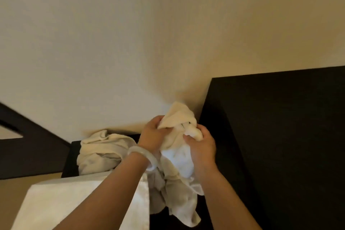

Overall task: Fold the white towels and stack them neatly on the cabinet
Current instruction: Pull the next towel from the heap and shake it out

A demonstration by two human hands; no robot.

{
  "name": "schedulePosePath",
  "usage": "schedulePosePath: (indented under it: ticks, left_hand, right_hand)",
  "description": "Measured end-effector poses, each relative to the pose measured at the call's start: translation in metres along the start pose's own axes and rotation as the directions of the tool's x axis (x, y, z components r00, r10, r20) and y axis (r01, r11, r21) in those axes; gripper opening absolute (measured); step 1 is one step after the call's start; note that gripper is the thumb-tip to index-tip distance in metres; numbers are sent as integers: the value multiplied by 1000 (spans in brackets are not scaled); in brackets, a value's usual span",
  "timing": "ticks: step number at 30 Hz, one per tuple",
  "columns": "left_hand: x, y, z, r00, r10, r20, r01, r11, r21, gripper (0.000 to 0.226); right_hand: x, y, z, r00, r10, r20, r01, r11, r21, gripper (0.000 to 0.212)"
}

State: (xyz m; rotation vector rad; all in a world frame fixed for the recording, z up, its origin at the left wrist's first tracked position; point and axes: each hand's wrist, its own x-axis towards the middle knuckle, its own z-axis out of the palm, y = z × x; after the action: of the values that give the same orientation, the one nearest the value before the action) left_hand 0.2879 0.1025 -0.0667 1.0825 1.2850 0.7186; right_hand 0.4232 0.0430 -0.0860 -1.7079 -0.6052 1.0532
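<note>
Grip: your left hand (152, 132) and right hand (200, 145) both clutch one crumpled white towel (179, 158).
Another towel heap (100, 151) lies just left.

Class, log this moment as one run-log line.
left hand: grips white towel | right hand: grips same towel | towel: crumpled, unfolded | other towels: heaped beyond left wrist

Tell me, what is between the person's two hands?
A crumpled white towel: the left hand and right hand each grip it, with no bare gap between them, as the head view shows.
</note>
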Motion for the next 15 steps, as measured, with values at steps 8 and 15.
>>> schedulePosePath:
  ticks: [8, 15]
  left_hand:
    - [-81, 176, -3, 848, 339, 407, -324, 940, -108, 51]
    - [-105, 221, 63, 770, 400, 498, -516, 849, 116, 42]
  right_hand:
    - [-53, -163, -112, 984, -150, 96, 141, 986, 93, 21]
    - [-70, -234, -225, 983, -177, -39, 181, 970, 159, 37]
